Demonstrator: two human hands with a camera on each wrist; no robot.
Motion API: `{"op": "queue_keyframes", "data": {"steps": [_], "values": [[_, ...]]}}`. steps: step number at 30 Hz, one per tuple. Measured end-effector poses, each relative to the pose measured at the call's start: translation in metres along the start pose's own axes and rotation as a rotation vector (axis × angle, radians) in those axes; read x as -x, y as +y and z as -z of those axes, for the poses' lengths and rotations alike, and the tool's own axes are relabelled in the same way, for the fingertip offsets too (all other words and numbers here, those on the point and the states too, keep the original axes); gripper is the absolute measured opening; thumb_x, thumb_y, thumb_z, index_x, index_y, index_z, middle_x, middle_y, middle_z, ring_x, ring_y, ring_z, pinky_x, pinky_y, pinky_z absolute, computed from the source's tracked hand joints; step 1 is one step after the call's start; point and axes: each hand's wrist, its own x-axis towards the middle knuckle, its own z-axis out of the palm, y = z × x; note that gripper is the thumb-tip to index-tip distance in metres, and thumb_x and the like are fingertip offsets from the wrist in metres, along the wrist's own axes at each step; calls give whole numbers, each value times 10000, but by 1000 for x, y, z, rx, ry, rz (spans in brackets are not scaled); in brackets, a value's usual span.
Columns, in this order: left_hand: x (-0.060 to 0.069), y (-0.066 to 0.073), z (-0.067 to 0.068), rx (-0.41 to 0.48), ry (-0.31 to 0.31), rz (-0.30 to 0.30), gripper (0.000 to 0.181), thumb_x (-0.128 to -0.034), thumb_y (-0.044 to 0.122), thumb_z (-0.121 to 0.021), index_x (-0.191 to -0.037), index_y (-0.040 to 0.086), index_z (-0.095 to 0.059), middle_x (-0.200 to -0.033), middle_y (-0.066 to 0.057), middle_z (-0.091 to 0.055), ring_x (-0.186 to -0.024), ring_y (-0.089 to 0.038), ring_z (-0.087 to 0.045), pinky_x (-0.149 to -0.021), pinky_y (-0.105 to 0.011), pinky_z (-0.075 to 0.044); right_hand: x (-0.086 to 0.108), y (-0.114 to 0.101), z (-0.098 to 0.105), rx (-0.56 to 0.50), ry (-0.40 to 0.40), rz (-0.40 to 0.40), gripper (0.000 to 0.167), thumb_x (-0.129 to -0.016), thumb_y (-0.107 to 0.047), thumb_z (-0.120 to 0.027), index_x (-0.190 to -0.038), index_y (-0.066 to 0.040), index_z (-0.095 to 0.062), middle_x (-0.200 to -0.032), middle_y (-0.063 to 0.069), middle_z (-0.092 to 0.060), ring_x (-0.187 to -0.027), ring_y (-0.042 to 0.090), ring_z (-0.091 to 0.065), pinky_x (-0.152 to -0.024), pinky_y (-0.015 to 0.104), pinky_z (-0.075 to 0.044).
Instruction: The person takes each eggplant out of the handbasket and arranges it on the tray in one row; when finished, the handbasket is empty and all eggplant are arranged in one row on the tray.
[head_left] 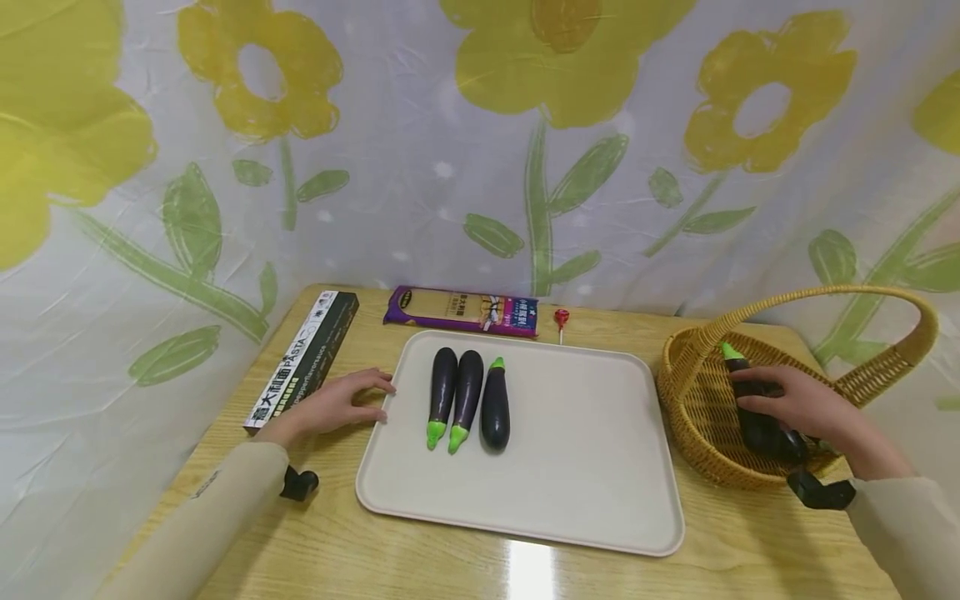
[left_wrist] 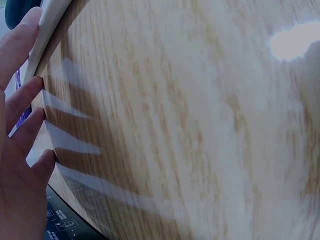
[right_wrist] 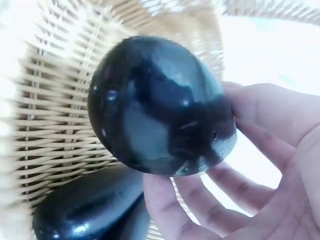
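My right hand point(head_left: 798, 404) curls round a glossy, blackish, plump eggplant point(right_wrist: 155, 105) in the tan wicker basket point(head_left: 686, 421), likely firm but slick, best gripped mid-body; my left point(head_left: 341, 404) lies loosely spread, empty, by the cream rectangular tray point(head_left: 585, 450).

"PASTA" and "意大利面" on the box point(head_left: 303, 360), Chinese characters on the purple packet point(head_left: 461, 311)

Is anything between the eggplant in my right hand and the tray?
Yes, the basket's left wall stands between the eggplant in your right hand and the tray, with the handle arching up from that side. Nothing else visible lies between basket and tray.
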Motion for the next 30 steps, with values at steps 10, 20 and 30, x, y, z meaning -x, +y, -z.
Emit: {"op": "queue_keyframes", "data": {"steps": [10, 20, 30], "values": [[0, -1, 0, -29, 2, 10, 433, -885, 325, -731, -1264, 145, -627, -1462, -157, -465, -1418, -425, -273, -1150, -592, -206, 50, -35, -1, 20, 22, 12, 412, -973, -272, -626, -1313, -47, -567, -1330, 309, -469, -1071, 483, -563, -748, 502, -537], [1, 5, 1, -4, 2, 9, 424, -881, 283, -742, -1256, 120, -629, -1455, -171, -466, -1418, -425, -272, -1151, -581, -215, 75, -64, -15, 79, 0, 63, 337, -939, -319, -663, -1247, -198, -602, -1284, 121, -501, -1079, 348, -561, -690, 308, -521], [2, 6, 2, -22, -6, 16, 409, -894, 301, -726, -1254, 131, -631, -1454, -170, -470, -1417, -435, -267, -1151, -590, -203, 49, -99, -35, -48, 6, 157, 350, -962, -299, -638, -1304, -253, -582, -1328, 75, -499, -1117, 315, -549, -761, 362, -522]]}}
